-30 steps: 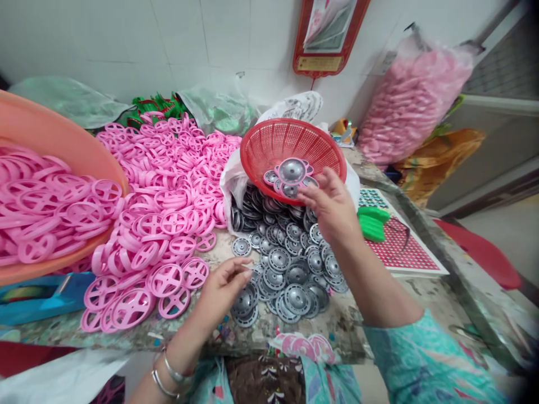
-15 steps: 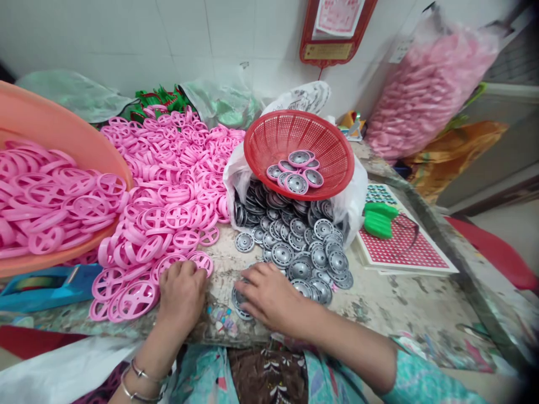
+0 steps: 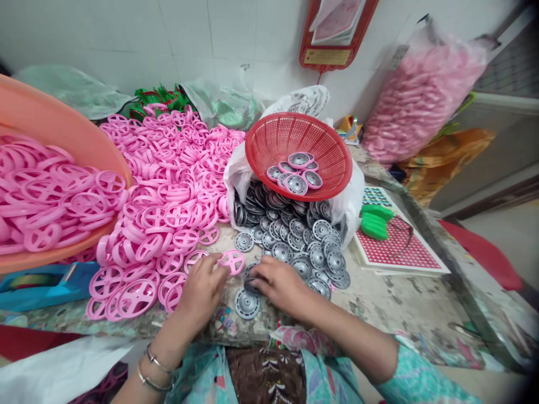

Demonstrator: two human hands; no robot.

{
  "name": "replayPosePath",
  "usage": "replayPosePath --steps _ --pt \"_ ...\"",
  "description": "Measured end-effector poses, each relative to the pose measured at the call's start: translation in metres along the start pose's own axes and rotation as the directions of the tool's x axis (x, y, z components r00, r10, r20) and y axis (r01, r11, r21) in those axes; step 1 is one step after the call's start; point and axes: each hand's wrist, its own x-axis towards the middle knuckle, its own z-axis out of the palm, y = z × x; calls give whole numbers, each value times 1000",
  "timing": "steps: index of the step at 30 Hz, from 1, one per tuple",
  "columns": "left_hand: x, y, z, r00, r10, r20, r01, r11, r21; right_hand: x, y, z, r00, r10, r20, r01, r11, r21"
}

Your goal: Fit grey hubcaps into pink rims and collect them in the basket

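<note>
Table edge: pinching pink wheel by its rim with left hand, fingertips closed on it, just beside grey pile. Resting right hand, fingers curled, over one disc on the table; hiding the grip, so not telling whether holding.

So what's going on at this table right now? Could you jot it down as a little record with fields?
Left hand: pinches a pink wheel
Right hand: fingertips on a silver disc, grip unclear
Pink pile: loose spoked wheels on the table
Silver pile: discs spilling from a white bag
Red basket: holds a few pink-rimmed silver wheels
Orange basin: more pink wheels
</note>
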Motion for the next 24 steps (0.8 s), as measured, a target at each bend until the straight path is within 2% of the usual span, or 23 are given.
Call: replayPosePath --steps 1,2,4,5,7,9,10,11,12,13,14,15,16,17,18,20,22,24 --pt "1 3 -3 1000 31 -4 -31 999 17 3 2 -1 996 56 -66 -42 981 187" --pt "3 6 -6 998 63 -9 -63 997 34 6 4 -1 983 134 -129 -77 924 375" --pt "5 12 -12 991 130 -34 -128 990 56 12 7 0 930 308 -200 -106 747 657" --pt "6 16 -14 985 160 -57 -157 986 52 14 7 0 907 373 -194 -113 662 741" --pt "7 22 -16 976 180 -118 -182 983 -8 17 4 1 897 425 -121 -140 533 835" --pt "9 28 -16 982 68 -178 -103 975 -195 17 0 0 907 418 -49 -158 446 881" --pt "11 32 -15 983 -56 -175 -10 935 -355 16 -2 -1 911 412 -34 -156 419 894" --pt "13 36 -14 971 -205 -125 106 832 -544 14 -4 -2 912 408 -41 -144 412 900" --pt "16 40 -14 939 -344 -13 228 649 -726 13 -6 -4 913 402 -68 -124 432 893" --pt "20 45 -13 889 -435 146 336 399 -853 11 -7 -5 915 388 -108 -101 480 871" --pt "24 49 -12 832 -458 312 411 131 -902 9 -8 -5 918 366 -156 -79 552 830" --pt "27 54 -10 786 -431 444 445 -103 -889 8 -8 -6 919 334 -209 -60 642 764" --pt "30 57 -9 759 -385 525 448 -275 -850 6 -9 -5 916 292 -274 -34 739 672" --pt "33 61 -8 751 -345 562 436 -381 -816 4 -9 -5 909 236 -343 -5 829 559" --pt "35 63 -7 755 -328 567 411 -438 -800 2 -9 -5 897 168 -409 29 901 432" --pt "37 66 -6 774 -331 539 360 -471 -806 -1 -9 -4 866 17 -499 92 977 193" --pt "37 68 -6 785 -345 514 332 -466 -820 -3 -9 -5 851 -94 -516 135 990 41" --pt "36 68 -7 792 -355 497 316 -458 -831 -4 -9 -6 863 -128 -489 157 987 19"
